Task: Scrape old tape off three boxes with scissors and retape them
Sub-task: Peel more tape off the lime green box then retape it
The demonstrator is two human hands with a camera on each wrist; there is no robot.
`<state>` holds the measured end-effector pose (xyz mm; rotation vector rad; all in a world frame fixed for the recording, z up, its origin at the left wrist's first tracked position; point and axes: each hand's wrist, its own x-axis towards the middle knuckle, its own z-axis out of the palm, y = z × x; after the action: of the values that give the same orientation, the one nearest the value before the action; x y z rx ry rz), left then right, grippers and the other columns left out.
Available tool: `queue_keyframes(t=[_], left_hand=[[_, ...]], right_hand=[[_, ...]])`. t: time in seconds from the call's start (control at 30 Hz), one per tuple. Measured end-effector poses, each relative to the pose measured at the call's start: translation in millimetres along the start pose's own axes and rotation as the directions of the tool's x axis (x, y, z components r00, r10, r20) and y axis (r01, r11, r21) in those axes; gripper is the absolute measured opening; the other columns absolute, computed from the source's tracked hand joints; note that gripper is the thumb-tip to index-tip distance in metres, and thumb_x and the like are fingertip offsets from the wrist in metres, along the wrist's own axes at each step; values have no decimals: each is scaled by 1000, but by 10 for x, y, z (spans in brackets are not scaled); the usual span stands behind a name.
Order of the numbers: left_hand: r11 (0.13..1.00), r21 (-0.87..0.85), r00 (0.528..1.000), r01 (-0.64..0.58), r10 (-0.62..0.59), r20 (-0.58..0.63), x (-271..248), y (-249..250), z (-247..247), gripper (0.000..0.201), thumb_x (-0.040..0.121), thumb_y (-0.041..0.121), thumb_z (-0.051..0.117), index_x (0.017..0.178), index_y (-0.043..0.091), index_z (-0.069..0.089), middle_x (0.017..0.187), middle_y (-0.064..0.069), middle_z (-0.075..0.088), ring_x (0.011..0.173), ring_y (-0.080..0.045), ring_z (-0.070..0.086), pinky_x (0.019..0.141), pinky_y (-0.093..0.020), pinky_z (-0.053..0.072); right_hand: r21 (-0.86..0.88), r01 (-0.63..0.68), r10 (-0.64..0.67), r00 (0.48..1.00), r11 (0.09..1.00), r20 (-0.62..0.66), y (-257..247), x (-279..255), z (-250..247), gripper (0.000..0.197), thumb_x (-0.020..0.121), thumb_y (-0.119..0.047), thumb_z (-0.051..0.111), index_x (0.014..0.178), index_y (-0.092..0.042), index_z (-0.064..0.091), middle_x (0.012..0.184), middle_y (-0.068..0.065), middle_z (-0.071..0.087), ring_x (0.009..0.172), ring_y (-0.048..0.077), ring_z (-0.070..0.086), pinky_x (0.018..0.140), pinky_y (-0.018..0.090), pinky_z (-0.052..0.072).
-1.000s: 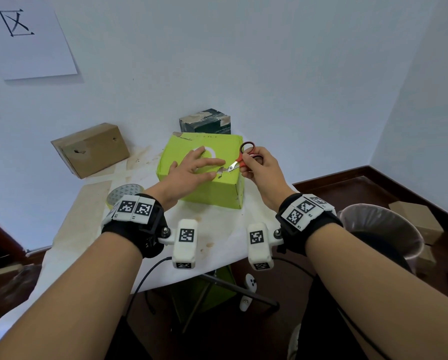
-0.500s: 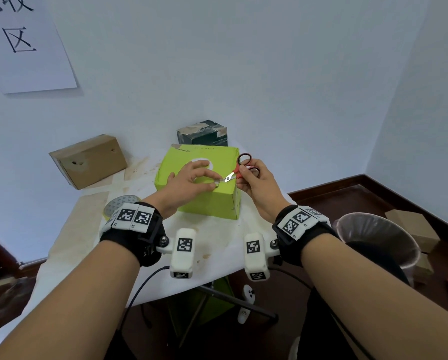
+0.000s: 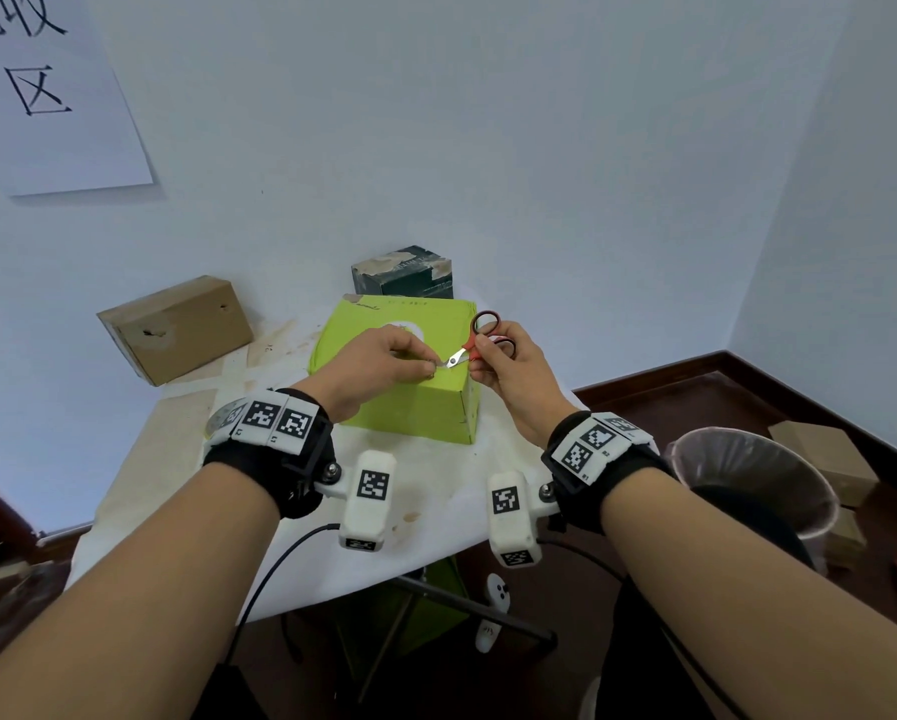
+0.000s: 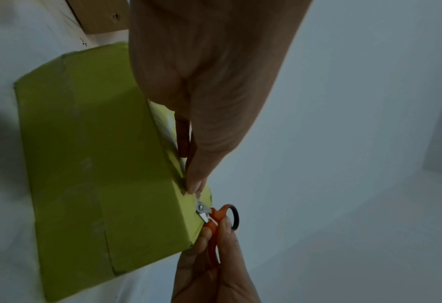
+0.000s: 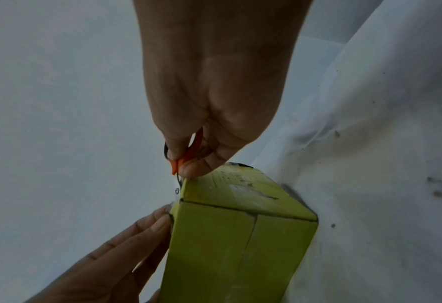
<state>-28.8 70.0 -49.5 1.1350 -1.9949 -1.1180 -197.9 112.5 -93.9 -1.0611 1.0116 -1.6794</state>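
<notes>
We worked on the green box (image 3: pixel 415 402), which sat near the middle of the white-covered table (image 3: pixel 436 491). Our right hand (image 3: pixel 514 371), at about 2 o'clock from the box's near top corner, gripped the scissors (image 3: pixel 475 345) by their orange handles, thumb and fingers curled tight around them below the black-rimmed loops. The short metal blades pointed toward 9 o'clock and met the top edge of the box near that corner. Our left hand (image 3: pixel 379 363) lay over the box top, its fingers bunched together with the fingertips (image 4: pixel 195 184) pinching at something small right at the blade tips; we could not tell exactly what was pinched.

At 11 o'clock from the green box a brown cardboard box (image 3: pixel 176 330) rested by the wall, and at 12 o'clock, just behind it, stood a dark box (image 3: pixel 405 275) with torn pale patches. A lined waste bin (image 3: pixel 747 470) stood on the floor at 4 o'clock.
</notes>
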Motion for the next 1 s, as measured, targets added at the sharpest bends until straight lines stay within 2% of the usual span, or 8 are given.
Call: queue_keyframes(t=[0.1,0.23,0.37,0.47,0.6,0.77,0.87,1.0], left_hand=[[1000,-7,1000,-4,4,-14,0,-3,9,5,87,3,67,90,6,70,91,6,60,76,-1,60,68,-6,45],[1000,-1,1000,-7,7,-26,-7,-3,12,5,87,3,67,89,8,69,91,7,60,75,0,59,68,-4,45],[1000,-7,1000,-12,12,-22,-15,-27,0,9,87,4,67,86,12,69,92,5,60,76,0,59,75,-9,46],[1000,-22,1000,-15,14,-27,-28,-31,0,8,87,3,66,87,11,69,88,6,60,73,3,59,73,-7,46],[999,-26,1000,-20,19,-19,-43,-28,0,8,87,2,66,89,10,68,86,4,61,77,-3,58,74,-8,47],[1000,-20,1000,-22,22,-4,-39,-27,-11,8,88,3,65,93,8,69,85,4,63,77,-1,58,75,-9,45],[1000,-24,1000,-10,10,10,-38,-41,-40,11,89,5,64,97,9,71,91,1,67,83,-5,60,81,-14,46],[1000,-18,1000,-4,5,3,-34,-57,-49,10,90,7,64,93,12,72,90,1,67,83,-5,59,79,-14,45]], right_hand=[[-44,9,-8,1000,999,17,-58,6,-1,10,98,-5,49,93,-13,52,82,5,62,57,2,56,62,16,52],[-91,33,-36,999,995,-38,-141,51,-18,3,97,-5,50,98,-8,51,83,7,62,57,4,56,60,17,52],[-81,2,-4,1000,997,-27,-151,46,-44,5,97,-5,49,94,-9,51,81,6,62,59,7,55,61,17,52],[-17,-40,39,999,999,-34,-115,33,-44,6,97,-5,48,94,-8,51,82,6,62,59,7,55,60,17,53],[70,-68,71,997,995,-41,-68,36,-44,10,98,-6,48,89,-10,52,83,8,60,56,5,56,60,16,52],[142,-96,104,993,985,-50,-39,7,-50,9,98,-7,48,90,-10,53,78,6,57,55,6,58,63,17,54],[155,-92,103,992,984,-67,-16,-5,-48,9,98,-8,49,90,-9,54,75,5,57,56,6,58,63,17,53],[128,-86,96,992,988,-77,0,10,-42,7,97,-8,50,91,-9,54,78,6,58,55,5,58,62,17,53]])
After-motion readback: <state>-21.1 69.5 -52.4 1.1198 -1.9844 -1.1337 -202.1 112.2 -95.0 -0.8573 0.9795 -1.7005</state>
